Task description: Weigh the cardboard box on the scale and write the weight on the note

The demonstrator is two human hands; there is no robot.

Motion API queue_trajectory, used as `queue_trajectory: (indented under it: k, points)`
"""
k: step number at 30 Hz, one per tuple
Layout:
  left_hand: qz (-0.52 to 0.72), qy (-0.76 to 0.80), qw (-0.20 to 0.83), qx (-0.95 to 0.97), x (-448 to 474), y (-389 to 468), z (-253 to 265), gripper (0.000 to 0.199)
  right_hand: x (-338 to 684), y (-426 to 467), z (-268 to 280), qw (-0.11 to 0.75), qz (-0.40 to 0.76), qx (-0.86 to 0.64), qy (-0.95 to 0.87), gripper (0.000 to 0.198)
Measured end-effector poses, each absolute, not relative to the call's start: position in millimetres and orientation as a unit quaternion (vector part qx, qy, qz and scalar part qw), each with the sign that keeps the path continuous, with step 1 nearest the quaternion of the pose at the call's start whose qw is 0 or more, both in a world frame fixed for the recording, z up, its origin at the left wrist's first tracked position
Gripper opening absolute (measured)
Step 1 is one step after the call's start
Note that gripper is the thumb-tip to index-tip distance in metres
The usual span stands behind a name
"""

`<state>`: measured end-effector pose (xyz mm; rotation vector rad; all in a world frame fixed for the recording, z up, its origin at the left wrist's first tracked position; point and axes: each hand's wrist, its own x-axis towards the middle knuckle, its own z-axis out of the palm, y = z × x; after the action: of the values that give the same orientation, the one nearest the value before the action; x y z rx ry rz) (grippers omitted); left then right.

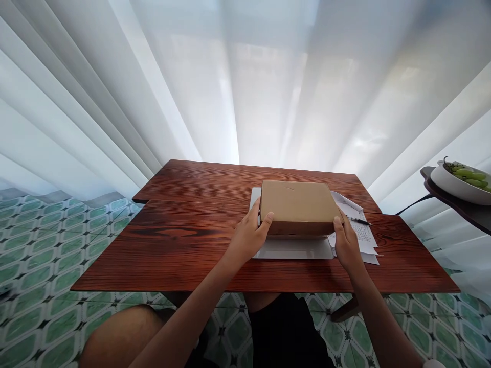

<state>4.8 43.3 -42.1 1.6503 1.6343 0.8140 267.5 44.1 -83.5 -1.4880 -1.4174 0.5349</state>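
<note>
A brown cardboard box is gripped at both sides, above a flat white tray-like board. My left hand holds its left side, thumb on the near left corner and fingers along the side. On the opposite side, my right hand has its thumb at the near right corner, fingers along the right edge. The box looks closed on top. Its underside is hidden, so I cannot tell whether it rests on the white board or is held just over it.
Printed papers lie to the right of the box, a black pen on them. All this is on a reddish-brown wooden table. At far right, a dark stand bears a white bowl of green fruit. White curtains hang behind.
</note>
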Motion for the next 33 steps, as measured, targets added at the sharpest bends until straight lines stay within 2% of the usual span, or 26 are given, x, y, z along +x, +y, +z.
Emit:
queue_trajectory:
  k: [7,19,33]
  points:
    - [0.325,0.623,0.316,0.637,9.4,41.8,-41.4,0.069,265.3,42.7,-83.7,0.501,0.223,-0.61,-0.572,0.063]
    - [0.353,0.637,0.312,0.61,3.2,38.0,-24.6,0.07,251.3,41.8,-58.9,0.506,0.196,-0.615,-0.573,0.066]
    - [0.433,0.688,0.235,0.533,-55.5,33.4,4.1,0.061,184.6,47.2,-29.8,0.509,0.213,-0.554,-0.623,0.063]
